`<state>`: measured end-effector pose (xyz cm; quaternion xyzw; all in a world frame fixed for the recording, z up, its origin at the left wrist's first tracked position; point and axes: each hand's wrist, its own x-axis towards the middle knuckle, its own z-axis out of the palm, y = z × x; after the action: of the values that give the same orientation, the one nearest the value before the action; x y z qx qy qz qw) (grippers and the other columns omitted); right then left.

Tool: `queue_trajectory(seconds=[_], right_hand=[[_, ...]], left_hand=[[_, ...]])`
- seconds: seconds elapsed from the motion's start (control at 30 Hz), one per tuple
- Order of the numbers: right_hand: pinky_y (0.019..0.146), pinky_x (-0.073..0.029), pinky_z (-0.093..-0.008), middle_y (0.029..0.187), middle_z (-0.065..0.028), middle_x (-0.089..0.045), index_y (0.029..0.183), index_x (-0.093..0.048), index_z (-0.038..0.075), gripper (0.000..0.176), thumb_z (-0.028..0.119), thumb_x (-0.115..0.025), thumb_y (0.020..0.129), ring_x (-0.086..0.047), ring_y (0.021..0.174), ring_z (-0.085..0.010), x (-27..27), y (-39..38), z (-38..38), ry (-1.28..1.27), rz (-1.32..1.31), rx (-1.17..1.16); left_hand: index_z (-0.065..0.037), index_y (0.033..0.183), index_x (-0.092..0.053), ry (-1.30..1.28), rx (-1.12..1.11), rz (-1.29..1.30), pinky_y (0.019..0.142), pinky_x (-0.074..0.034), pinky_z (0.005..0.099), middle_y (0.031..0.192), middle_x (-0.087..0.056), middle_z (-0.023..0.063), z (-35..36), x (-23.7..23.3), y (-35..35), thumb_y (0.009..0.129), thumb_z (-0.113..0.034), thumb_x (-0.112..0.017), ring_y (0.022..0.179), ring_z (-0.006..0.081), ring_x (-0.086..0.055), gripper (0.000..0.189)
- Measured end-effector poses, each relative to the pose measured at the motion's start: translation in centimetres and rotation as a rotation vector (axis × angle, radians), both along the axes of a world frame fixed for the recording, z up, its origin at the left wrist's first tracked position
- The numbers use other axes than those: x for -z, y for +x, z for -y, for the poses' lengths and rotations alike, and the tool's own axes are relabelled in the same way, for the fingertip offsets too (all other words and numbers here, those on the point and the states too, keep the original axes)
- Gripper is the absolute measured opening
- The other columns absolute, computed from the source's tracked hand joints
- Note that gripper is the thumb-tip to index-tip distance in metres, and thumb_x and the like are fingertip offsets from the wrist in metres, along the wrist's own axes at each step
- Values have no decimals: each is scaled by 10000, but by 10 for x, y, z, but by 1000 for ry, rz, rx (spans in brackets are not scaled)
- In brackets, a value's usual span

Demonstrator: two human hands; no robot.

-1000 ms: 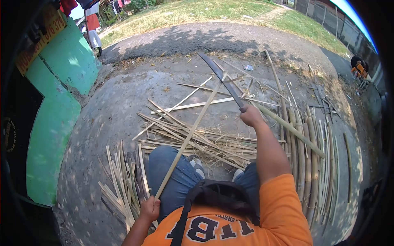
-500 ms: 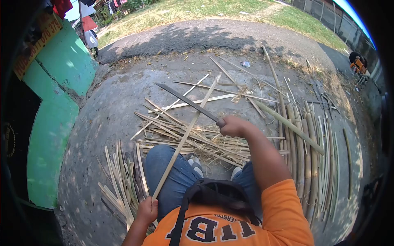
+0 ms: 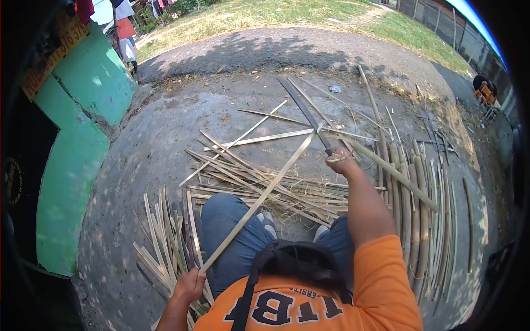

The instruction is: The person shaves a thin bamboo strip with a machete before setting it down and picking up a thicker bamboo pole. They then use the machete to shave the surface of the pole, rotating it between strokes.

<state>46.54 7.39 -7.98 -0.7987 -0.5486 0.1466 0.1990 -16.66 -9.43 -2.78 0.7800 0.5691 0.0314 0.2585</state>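
A long, pale bamboo strip [image 3: 258, 202] slants up across my left thigh. My left hand [image 3: 190, 284] is closed around its near end, low in the view. In my right hand [image 3: 341, 162], the fingers wrap the handle of a long dark machete [image 3: 300, 103]. Its blade points away and to the left, crossing the strip right at the far tip, close to the handle. Below the strip, a loose pile of split bamboo strips [image 3: 248, 175] and fine shavings [image 3: 317, 193] lies in front of my feet.
More strips [image 3: 160, 234] are bunched beside my left leg. Thick bamboo poles [image 3: 422, 209] line the ground at right, and one pole [image 3: 395, 172] lies slanted toward them. A green wall [image 3: 74, 193] stands at left. Hanging clothes [image 3: 126, 38] show beyond it.
My right hand has moved right and slightly forward with the machete, its blade shifting from the strip's upper part to the far tip. The strip's far end has swung right and down.
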Motion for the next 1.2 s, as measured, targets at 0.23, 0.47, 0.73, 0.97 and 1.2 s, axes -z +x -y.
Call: queue_trajectory(seconds=[0.23,0.47,0.73,0.97,1.2], right_hand=[[984,-530,-464,1203,-170,-717,1207,-702,112,392,305,-572,893,-672,1125,-380,-14,-12,-5,81,-10,-54],[946,-559,-452,1146,-165,-733,1166,-726,123,333,287,-566,924,-689,1096,-368,-59,-42,1,143,-44,-109],[791,-530,-460,923,-212,-714,991,-668,50,244,247,-643,850,-686,882,-395,-105,-70,15,148,-345,-167],[681,-515,-366,799,-50,-627,972,-642,6,274,176,-688,761,-607,743,-176,-130,-65,26,70,-769,-132],[702,-534,-381,822,-80,-654,1059,-651,21,329,166,-690,766,-639,740,-230,-116,-52,17,72,-685,-176]], left_hand=[[-26,997,-599,-83,-51,-27,694,-499,525,803,-649,235,-2,-15,11,988,-394,-625,811,486,-642,369],[12,1264,-549,281,14,44,873,-506,449,1139,-564,189,-16,-52,65,833,-404,-831,1023,352,-597,661],[3,1277,-548,399,67,315,846,-541,413,1102,-594,185,-66,-48,170,825,-249,-847,954,322,-628,598],[11,1173,-630,330,113,275,683,-535,400,857,-660,159,-83,-44,178,946,-232,-726,739,316,-675,347],[14,991,-610,108,52,389,647,-494,426,710,-610,187,-85,-51,180,1066,-429,-569,663,365,-641,451]])
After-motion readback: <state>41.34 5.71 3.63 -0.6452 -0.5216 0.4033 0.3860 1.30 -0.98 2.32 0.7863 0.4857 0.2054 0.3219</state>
